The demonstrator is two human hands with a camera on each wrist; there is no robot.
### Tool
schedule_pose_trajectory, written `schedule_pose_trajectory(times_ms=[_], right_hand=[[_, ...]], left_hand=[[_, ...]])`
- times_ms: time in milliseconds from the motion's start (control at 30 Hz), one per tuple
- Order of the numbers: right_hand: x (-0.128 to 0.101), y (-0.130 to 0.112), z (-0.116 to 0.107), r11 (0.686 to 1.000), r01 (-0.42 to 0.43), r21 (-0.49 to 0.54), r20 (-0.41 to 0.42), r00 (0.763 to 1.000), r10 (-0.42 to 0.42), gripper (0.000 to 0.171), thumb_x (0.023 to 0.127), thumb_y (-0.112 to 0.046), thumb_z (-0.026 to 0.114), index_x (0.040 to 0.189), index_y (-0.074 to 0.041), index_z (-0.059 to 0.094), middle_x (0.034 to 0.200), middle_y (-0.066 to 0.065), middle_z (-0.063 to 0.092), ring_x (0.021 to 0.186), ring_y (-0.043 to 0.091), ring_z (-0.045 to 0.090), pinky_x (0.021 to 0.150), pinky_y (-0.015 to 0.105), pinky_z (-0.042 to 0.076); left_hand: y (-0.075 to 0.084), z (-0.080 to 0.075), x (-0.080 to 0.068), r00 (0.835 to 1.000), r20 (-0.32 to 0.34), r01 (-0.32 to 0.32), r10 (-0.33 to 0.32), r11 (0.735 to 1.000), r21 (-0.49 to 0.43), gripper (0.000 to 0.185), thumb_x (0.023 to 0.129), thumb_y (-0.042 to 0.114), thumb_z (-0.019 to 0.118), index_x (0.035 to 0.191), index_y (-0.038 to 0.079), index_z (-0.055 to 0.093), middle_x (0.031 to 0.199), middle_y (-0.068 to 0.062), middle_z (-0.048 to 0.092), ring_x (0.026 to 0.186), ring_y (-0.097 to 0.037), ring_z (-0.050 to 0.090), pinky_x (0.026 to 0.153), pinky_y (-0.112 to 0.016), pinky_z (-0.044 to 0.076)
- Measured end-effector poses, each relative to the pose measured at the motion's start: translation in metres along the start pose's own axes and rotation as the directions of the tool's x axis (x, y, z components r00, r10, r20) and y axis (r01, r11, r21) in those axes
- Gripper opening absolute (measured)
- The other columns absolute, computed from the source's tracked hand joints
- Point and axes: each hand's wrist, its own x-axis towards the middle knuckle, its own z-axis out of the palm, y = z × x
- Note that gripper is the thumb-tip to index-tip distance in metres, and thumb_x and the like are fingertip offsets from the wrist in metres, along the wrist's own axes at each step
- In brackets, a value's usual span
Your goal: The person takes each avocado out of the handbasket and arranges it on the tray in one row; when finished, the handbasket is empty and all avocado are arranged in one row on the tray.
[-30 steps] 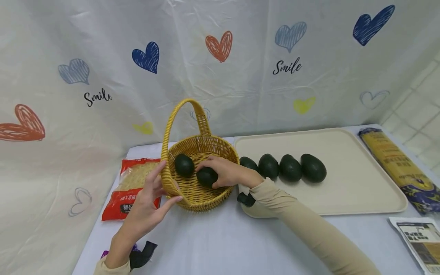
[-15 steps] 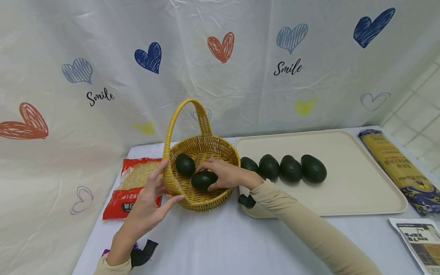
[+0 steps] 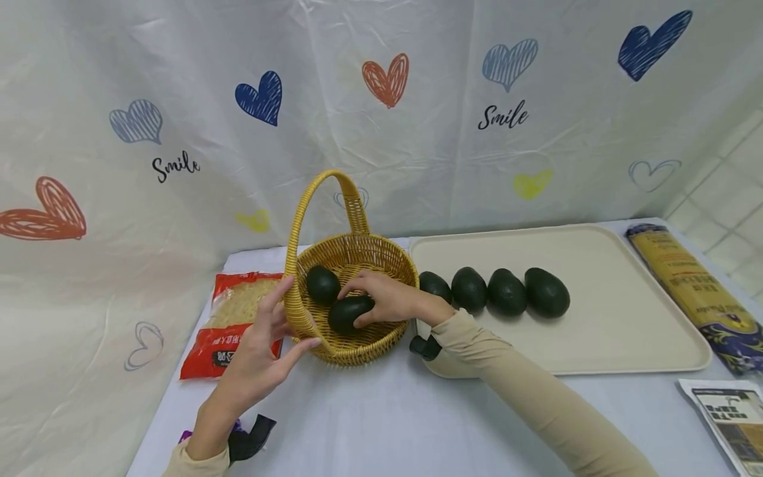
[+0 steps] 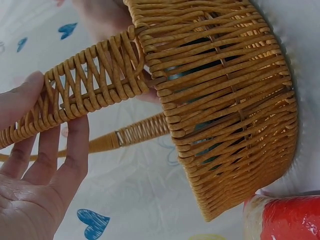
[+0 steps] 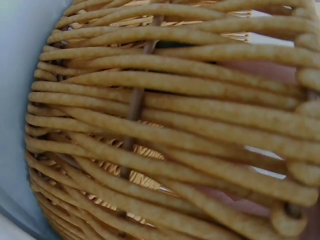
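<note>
A yellow wicker basket point(image 3: 352, 358) with a tall handle point(image 3: 292, 258) stands left of centre in the head view. My left hand point(image 3: 253, 358) holds the handle near its base, and the left wrist view shows the thumb on one side and fingers point(image 4: 77, 145) on the other. Inside the basket, my right hand point(image 3: 387, 297) grips a dark green avocado point(image 3: 344, 317) lying on its side. Another avocado point(image 3: 322, 285) lies just behind it to the left. Woven strands point(image 5: 165, 110) fill the right wrist view and mostly hide that hand.
A cream tray point(image 3: 632, 318) to the right carries several avocados point(image 3: 507, 292) in a row, one partly behind the right wrist. A red pasta bag point(image 3: 238, 305) lies left of the basket. A yellow bag point(image 3: 685, 285) and a white packet point(image 3: 727, 417) lie at the right.
My right hand has shifted the gripped avocado a little left and nearer in the basket, close to the other one, turning it sideways. The left hand stays on the handle.
</note>
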Motion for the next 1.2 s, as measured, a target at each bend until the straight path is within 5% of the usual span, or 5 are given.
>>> schedule_pose_trajectory(times_ms=[300,667,933,1200], right_hand=[[0.006,0.002,0.006,0.998,0.028,0.054,-0.056,0.998,-0.025,0.046,0.091,-0.015,0.084,0.131,-0.003,0.066,0.131,0.011,0.065,0.126,0.028,0.058,0.104,0.039,0.052],[0.017,-0.004,0.021,0.994,0.02,0.111,0.012,1.0,-0.022,0.054,0.088,-0.009,0.086,0.136,-0.006,0.06,0.135,0.011,0.063,0.128,0.026,0.059,0.109,0.04,0.049],[0.012,-0.007,0.014,0.999,0.018,0.051,0.015,1.0,-0.019,0.05,0.084,-0.01,0.088,0.129,-0.006,0.065,0.126,0.009,0.068,0.121,0.025,0.062,0.104,0.037,0.052],[-0.009,-0.007,-0.018,0.982,-0.08,-0.171,-0.034,0.997,0.075,0.049,0.083,-0.012,0.088,0.127,-0.007,0.068,0.121,0.009,0.063,0.114,0.027,0.06,0.098,0.042,0.053]], left_hand=[[-0.001,0.001,0.002,1.0,0.001,-0.012,0.012,1.0,-0.007,0.116,0.072,-0.017,0.087,0.164,0.009,0.022,0.132,-0.022,0.066,0.11,-0.031,0.072,0.088,-0.025,0.06],[-0.002,0.0,0.0,1.0,-0.001,-0.012,0.012,1.0,-0.004,0.116,0.071,-0.016,0.088,0.164,0.009,0.022,0.133,-0.021,0.066,0.109,-0.03,0.073,0.087,-0.026,0.061],[-0.002,0.001,-0.001,1.0,0.004,-0.01,0.01,1.0,-0.011,0.116,0.071,-0.017,0.087,0.163,0.008,0.022,0.13,-0.021,0.068,0.104,-0.029,0.074,0.086,-0.027,0.061],[-0.001,0.0,0.001,1.0,-0.001,-0.02,0.02,1.0,-0.014,0.115,0.071,-0.017,0.087,0.163,0.007,0.022,0.118,-0.013,0.071,0.105,-0.027,0.073,0.088,-0.024,0.06]])
